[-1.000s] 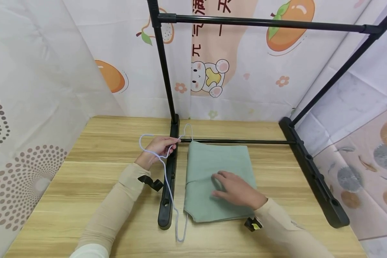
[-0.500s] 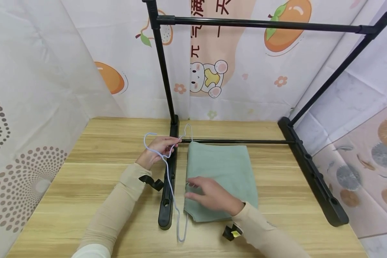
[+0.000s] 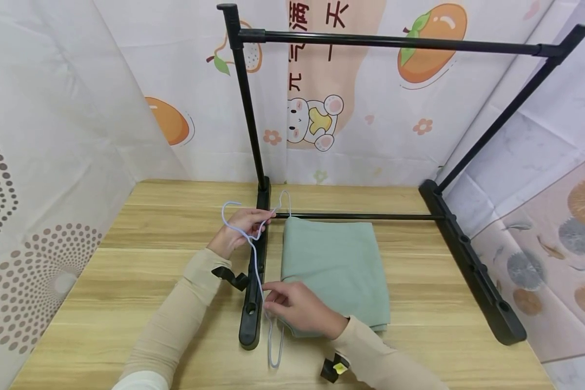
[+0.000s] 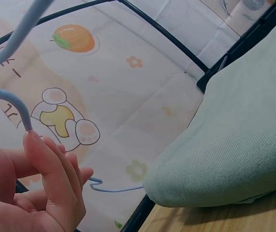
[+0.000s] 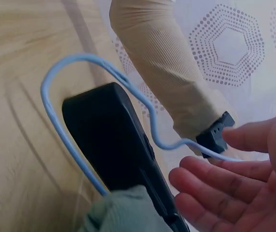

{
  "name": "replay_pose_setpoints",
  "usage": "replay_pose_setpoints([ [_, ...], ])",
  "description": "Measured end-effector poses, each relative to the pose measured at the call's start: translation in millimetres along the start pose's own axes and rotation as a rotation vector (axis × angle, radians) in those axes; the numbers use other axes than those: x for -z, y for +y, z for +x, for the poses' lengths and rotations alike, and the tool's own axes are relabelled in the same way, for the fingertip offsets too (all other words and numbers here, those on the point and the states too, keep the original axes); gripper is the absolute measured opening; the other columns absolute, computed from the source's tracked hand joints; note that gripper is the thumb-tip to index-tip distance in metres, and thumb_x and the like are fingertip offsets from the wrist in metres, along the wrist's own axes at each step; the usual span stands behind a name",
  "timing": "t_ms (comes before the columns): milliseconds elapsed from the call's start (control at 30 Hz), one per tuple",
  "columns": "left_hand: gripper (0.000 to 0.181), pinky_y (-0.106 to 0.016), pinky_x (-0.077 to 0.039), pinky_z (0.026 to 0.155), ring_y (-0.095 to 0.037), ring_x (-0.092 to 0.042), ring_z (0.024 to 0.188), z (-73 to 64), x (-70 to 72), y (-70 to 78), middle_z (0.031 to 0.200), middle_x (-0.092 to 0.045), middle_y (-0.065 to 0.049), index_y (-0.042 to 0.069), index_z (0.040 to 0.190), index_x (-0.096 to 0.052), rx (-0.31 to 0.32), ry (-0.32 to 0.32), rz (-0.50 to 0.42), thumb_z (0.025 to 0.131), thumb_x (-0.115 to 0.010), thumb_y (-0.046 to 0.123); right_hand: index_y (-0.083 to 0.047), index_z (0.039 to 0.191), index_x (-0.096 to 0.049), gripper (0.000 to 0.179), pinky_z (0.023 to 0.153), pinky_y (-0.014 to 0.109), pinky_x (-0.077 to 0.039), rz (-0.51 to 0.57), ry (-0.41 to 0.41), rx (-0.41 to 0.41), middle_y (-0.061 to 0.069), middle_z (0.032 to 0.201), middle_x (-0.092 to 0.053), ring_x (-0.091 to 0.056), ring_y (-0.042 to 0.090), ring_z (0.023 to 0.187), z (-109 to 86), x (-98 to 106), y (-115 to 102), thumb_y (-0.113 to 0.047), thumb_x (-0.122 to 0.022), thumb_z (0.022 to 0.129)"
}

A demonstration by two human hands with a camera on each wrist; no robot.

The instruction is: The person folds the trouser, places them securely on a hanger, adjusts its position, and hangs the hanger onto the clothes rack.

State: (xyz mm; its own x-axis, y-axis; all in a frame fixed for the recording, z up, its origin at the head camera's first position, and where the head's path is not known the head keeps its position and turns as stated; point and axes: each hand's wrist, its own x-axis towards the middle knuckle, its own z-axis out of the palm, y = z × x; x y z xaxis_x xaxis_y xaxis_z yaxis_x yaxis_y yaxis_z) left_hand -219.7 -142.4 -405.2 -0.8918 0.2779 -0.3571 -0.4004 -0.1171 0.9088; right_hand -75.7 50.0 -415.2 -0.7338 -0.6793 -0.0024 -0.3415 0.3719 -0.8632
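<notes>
A light blue wire hanger [image 3: 257, 265] runs along the left edge of a folded sage-green cloth [image 3: 336, 260], its hook toward the left. The cloth is folded over one side of the hanger. My left hand [image 3: 244, 225] pinches the wire near the hook; the left wrist view shows the fingertips on it, beside the raised cloth fold [image 4: 235, 130]. My right hand [image 3: 302, 309] reaches over the cloth's left edge to the near arm of the hanger. In the right wrist view the wire [image 5: 80, 57] passes between a spread thumb and loose fingers.
A black metal rack frames the work: a left foot [image 3: 250, 330] under the hanger, a right foot [image 3: 487, 292], a low crossbar [image 3: 370, 216] behind the cloth and a top bar [image 3: 370, 40]. Printed curtains [image 3: 200, 157] surround the wooden table [image 3: 117, 281].
My right hand has moved left from the middle of the cloth to the hanger's near arm. My left hand keeps its pinch while the hook has shifted slightly right.
</notes>
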Motion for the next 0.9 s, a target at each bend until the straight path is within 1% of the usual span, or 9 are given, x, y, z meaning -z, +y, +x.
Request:
replay_pose_setpoints([
  [133, 0.032, -0.01, -0.039, 0.044, -0.001, -0.052, 0.05, 1.1, 0.7, -0.7, 0.075, -0.06, 0.004, -0.01, 0.128, -0.052, 0.0, 0.0, -0.017, 0.101, -0.051, 0.007, 0.003, 0.125, -0.061, 0.031, 0.068, 0.015, -0.051, 0.018, 0.037, -0.01, 0.011, 0.089, -0.074, -0.063, 0.0, 0.072, 1.2, -5, 1, -0.007, -0.061, 0.095],
  [233, 0.024, -0.01, -0.04, 0.044, -0.001, -0.052, 0.05, 1.2, 0.7, -1.1, 0.074, -0.061, 0.004, -0.006, 0.12, -0.058, -0.001, -0.004, -0.027, 0.1, -0.051, 0.008, 0.004, 0.122, -0.062, 0.029, 0.06, 0.015, -0.049, 0.051, 0.026, -0.036, 0.012, 0.084, -0.073, -0.061, 0.0, 0.067, 2.8, -7, 1, -0.005, -0.061, 0.094],
  [367, 0.015, -0.01, -0.04, 0.044, -0.001, -0.053, 0.05, 1.2, 0.7, -1.8, 0.073, -0.061, 0.005, 0.0, 0.108, -0.062, -0.004, -0.012, -0.044, 0.101, -0.051, 0.007, 0.004, 0.117, -0.064, 0.025, 0.05, 0.015, -0.044, 0.08, 0.002, -0.076, 0.013, 0.076, -0.072, -0.06, 0.007, 0.059, 5.2, -10, 1, -0.003, -0.061, 0.093],
  [433, 0.014, -0.01, -0.04, 0.045, -0.001, -0.053, 0.05, 1.3, 0.8, -2.1, 0.073, -0.061, 0.005, 0.002, 0.104, -0.063, -0.006, -0.018, -0.056, 0.101, -0.05, 0.006, 0.004, 0.114, -0.065, 0.022, 0.048, 0.015, -0.042, 0.08, 0.008, -0.084, 0.013, 0.072, -0.07, -0.06, 0.01, 0.057, 6.1, -11, 1, -0.004, -0.061, 0.093],
  [533, 0.015, -0.01, -0.041, 0.045, -0.001, -0.053, 0.051, 1.1, 0.6, -2.1, 0.073, -0.062, 0.004, 0.003, 0.102, -0.064, -0.007, -0.019, -0.077, 0.101, -0.049, 0.004, 0.003, 0.109, -0.065, 0.018, 0.046, 0.015, -0.04, 0.079, 0.022, -0.083, 0.012, 0.068, -0.069, -0.058, 0.011, 0.054, 6.8, -13, 1, -0.004, -0.062, 0.093],
  [633, 0.014, -0.01, -0.041, 0.045, -0.001, -0.053, 0.051, 0.3, -0.4, -1.5, 0.073, -0.063, 0.003, 0.003, 0.101, -0.064, -0.004, -0.014, -0.089, 0.101, -0.05, 0.005, 0.003, 0.106, -0.065, 0.014, 0.046, 0.015, -0.038, 0.075, 0.029, -0.07, 0.013, 0.067, -0.068, -0.053, 0.005, 0.052, 6.7, -13, -1, -0.003, -0.061, 0.093],
  [733, 0.014, -0.011, -0.042, 0.045, -0.001, -0.054, 0.051, -0.8, -1.8, -0.1, 0.074, -0.063, 0.003, 0.005, 0.098, -0.065, -0.004, -0.012, -0.102, 0.1, -0.052, 0.007, 0.003, 0.103, -0.065, 0.012, 0.047, 0.015, -0.038, 0.058, 0.045, -0.054, 0.014, 0.07, -0.069, -0.05, -0.001, 0.053, 6.0, -13, -3, -0.002, -0.061, 0.093],
  [800, 0.016, -0.011, -0.042, 0.045, -0.001, -0.054, 0.052, -1.3, -2.9, 1.4, 0.073, -0.064, 0.003, 0.006, 0.095, -0.068, -0.005, -0.025, -0.12, 0.1, -0.053, 0.007, 0.004, 0.102, -0.065, 0.012, 0.05, 0.014, -0.04, 0.039, 0.062, -0.038, 0.016, 0.075, -0.071, -0.051, -0.003, 0.056, 5.2, -12, -4, -0.001, -0.061, 0.092],
  [900, 0.022, -0.01, -0.041, 0.045, -0.001, -0.054, 0.052, -2.1, -5.1, 4.9, 0.07, -0.064, 0.004, 0.009, 0.089, -0.07, -0.008, -0.064, -0.147, 0.1, -0.051, 0.007, 0.004, 0.1, -0.065, 0.011, 0.055, 0.014, -0.044, 0.009, 0.087, -0.003, 0.016, 0.081, -0.073, -0.058, 0.0, 0.062, 3.7, -11, -7, -0.001, -0.061, 0.092],
])
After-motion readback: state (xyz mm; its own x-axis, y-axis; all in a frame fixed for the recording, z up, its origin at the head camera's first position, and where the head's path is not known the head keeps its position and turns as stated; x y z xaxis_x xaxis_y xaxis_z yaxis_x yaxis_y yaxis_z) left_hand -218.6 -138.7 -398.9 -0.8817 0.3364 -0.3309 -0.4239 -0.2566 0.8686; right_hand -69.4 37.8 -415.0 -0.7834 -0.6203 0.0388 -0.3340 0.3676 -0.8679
